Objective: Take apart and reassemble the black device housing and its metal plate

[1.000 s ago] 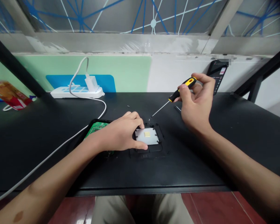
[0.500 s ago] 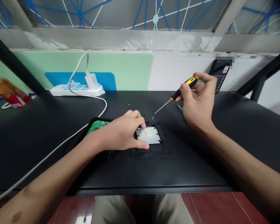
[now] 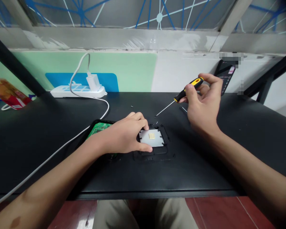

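My right hand (image 3: 203, 100) grips a black and yellow screwdriver (image 3: 189, 89), its shaft slanting down to the left. Just below its tip is a tiny screw (image 3: 157, 122), apart from the tip. My left hand (image 3: 126, 133) is curled over the left part of a black plastic cover (image 3: 165, 152), thumb at the near side and fingers at the far side. A silver metal plate (image 3: 145, 138) with a pale yellow square pad (image 3: 152, 135) lies in that cover. Partly behind my left wrist, a green circuit board (image 3: 98, 128) sits in a black casing.
Another small screw (image 3: 132, 106) lies farther back on the black table (image 3: 143, 178). A metal shaft (image 3: 183, 109) shows beside my right hand. A white power strip (image 3: 78, 92) with a plugged charger and cable (image 3: 50, 156) is at the back left. A phone (image 3: 225, 74) leans at the right.
The screw that hung at the screwdriver's tip is now separate from it, slightly lower. The tip has shifted a little up and left. My left hand holds still.
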The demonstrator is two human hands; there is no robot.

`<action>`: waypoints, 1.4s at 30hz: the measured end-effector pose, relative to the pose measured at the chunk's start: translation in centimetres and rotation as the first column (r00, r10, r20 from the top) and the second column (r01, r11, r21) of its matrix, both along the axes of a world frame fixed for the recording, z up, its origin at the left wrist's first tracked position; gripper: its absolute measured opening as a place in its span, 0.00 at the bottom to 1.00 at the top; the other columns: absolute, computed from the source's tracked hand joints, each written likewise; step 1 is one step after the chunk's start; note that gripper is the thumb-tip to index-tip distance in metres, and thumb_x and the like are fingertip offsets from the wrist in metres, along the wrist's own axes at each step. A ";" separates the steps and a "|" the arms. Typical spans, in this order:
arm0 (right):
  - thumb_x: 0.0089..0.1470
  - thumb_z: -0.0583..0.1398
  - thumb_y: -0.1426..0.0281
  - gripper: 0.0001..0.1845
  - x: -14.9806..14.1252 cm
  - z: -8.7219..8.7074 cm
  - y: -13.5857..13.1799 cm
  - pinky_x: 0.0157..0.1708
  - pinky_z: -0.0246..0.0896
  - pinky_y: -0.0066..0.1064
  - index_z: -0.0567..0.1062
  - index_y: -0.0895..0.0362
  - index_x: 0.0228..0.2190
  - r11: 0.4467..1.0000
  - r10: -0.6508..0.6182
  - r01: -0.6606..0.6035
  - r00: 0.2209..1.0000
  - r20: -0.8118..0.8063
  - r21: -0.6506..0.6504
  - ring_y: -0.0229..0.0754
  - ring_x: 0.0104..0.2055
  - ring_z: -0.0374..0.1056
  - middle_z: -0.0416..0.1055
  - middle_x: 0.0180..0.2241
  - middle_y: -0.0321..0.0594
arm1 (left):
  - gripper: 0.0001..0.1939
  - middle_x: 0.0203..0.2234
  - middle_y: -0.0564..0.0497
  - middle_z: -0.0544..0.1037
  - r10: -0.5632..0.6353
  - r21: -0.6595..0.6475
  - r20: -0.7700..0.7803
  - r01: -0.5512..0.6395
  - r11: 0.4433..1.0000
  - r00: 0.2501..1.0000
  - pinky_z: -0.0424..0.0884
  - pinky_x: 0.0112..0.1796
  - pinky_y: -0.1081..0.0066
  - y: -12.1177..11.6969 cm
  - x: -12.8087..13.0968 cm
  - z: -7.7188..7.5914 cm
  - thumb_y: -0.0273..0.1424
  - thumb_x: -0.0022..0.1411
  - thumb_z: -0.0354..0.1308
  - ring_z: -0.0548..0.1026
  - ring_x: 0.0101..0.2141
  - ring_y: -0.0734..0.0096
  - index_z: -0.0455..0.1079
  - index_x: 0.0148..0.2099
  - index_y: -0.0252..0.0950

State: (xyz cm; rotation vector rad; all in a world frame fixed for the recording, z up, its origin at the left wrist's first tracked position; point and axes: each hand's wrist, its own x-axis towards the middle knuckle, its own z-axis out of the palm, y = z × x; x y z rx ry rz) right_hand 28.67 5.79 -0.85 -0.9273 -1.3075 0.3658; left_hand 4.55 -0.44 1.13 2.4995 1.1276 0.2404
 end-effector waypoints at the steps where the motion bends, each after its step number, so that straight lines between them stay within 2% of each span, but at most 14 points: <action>1: 0.58 0.64 0.64 0.18 0.0 0.0 0.0 0.32 0.75 0.39 0.64 0.45 0.47 1.000 0.008 -0.008 1.000 -0.012 0.002 0.38 0.28 0.68 0.67 0.37 0.36 | 0.24 0.46 0.48 0.70 0.000 0.000 0.000 0.000 1.000 1.000 0.68 0.45 0.64 0.0 0.0 0.0 0.47 0.57 0.69 0.68 0.48 0.57 0.70 0.48 0.38; 7: 0.58 0.64 0.65 0.16 -0.1 0.3 -0.2 0.33 0.75 0.39 0.65 0.44 0.46 0.997 0.069 -0.070 0.996 -0.049 -0.027 0.39 0.28 0.68 0.68 0.35 0.35 | 0.24 0.46 0.48 0.71 0.007 -0.004 -0.001 -0.007 1.000 1.000 0.68 0.45 0.64 0.0 0.1 0.0 0.47 0.57 0.69 0.67 0.49 0.57 0.70 0.48 0.38; 16: 0.56 0.62 0.69 0.16 -0.3 0.7 -0.4 0.24 0.67 0.28 0.68 0.52 0.46 0.980 0.105 -0.115 0.992 -0.072 -0.161 0.31 0.22 0.65 0.73 0.29 0.30 | 0.24 0.47 0.48 0.71 0.012 -0.002 -0.021 -0.012 1.000 1.000 0.67 0.45 0.64 0.2 -0.3 0.1 0.46 0.56 0.70 0.68 0.49 0.56 0.70 0.47 0.38; 24: 0.55 0.63 0.67 0.15 -0.1 0.0 0.3 0.24 0.68 0.29 0.69 0.48 0.45 0.974 0.070 -0.076 0.997 -0.036 -0.213 0.33 0.22 0.67 0.74 0.30 0.30 | 0.24 0.47 0.48 0.71 -0.009 0.007 -0.014 0.009 1.000 1.000 0.66 0.44 0.65 0.4 -0.6 0.1 0.47 0.56 0.69 0.68 0.50 0.56 0.69 0.48 0.39; 36: 0.55 0.63 0.69 0.15 -0.2 -0.2 0.4 0.24 0.67 0.28 0.69 0.50 0.44 0.971 0.068 -0.077 0.997 -0.045 -0.228 0.31 0.21 0.67 0.72 0.28 0.28 | 0.23 0.46 0.48 0.71 -0.004 0.009 -0.026 0.004 1.000 1.000 0.66 0.44 0.66 0.3 -0.6 0.2 0.46 0.56 0.70 0.68 0.49 0.57 0.70 0.47 0.38; 42: 0.55 0.63 0.67 0.15 -0.1 -0.3 0.5 0.25 0.69 0.31 0.69 0.50 0.45 0.975 0.062 -0.061 0.998 -0.004 -0.214 0.34 0.24 0.69 0.73 0.29 0.30 | 0.24 0.47 0.48 0.71 -0.005 0.003 -0.024 0.005 1.000 1.000 0.67 0.44 0.66 0.2 -0.5 0.2 0.46 0.56 0.70 0.68 0.50 0.56 0.70 0.48 0.38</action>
